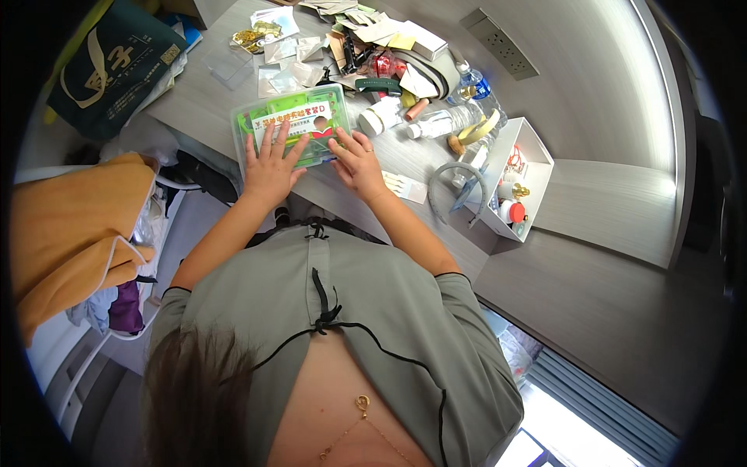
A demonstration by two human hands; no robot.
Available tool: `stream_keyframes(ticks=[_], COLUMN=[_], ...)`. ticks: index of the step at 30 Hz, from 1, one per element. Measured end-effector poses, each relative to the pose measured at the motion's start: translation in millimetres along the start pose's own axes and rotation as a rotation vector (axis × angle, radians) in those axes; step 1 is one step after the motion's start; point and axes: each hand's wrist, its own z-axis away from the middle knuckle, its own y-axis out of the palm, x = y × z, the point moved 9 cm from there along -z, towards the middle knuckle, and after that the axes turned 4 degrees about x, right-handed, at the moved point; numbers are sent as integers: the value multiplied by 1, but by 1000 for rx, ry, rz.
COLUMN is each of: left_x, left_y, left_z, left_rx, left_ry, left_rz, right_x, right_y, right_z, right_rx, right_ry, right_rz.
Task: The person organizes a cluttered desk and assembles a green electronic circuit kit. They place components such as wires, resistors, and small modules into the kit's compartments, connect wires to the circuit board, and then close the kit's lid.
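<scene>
A clear plastic case (247,117) with green contents and a printed white label under its lid lies near the front edge of the desk. My left hand (271,166) rests flat on its front left part, fingers spread over the lid. At the case's front right corner, my right hand (360,165) has its fingers bent, with the tips gripping the edge. The thumb sits close to that corner. The lid looks closed. Just right of my right hand lies a small flat packet (406,187) with pale pieces in it.
Paper packets (387,31) and mixed items pile up behind the case. A white tub (380,117), clear bottles (447,122) and a grey ring-shaped hose (436,204) lie to the right. Beyond them is a white bin (537,144) of small items. A dark green bag (109,70) stands left.
</scene>
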Motion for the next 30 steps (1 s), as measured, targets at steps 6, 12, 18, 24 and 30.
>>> stream_keyframes(ticks=[6,12,18,24,30], left_x=[8,104,95,73,88], left_y=[-14,24,36,-38,-96], left_z=[6,38,49,61,71], left_rx=[62,-223,-99,-170,-332], left_ry=[10,-610,-663,-648,-514], left_rz=[151,761,1588,1905,2017], right_x=[-1,-50,-28,28,94], right_y=[-1,8,-7,-61,-106], right_z=[0,13,-7,-12,-22], right_rx=[24,-37,-110,-176,-251], right_ry=[125,464,386,262,27], right_rz=[-221,-281,-286,-345,-383])
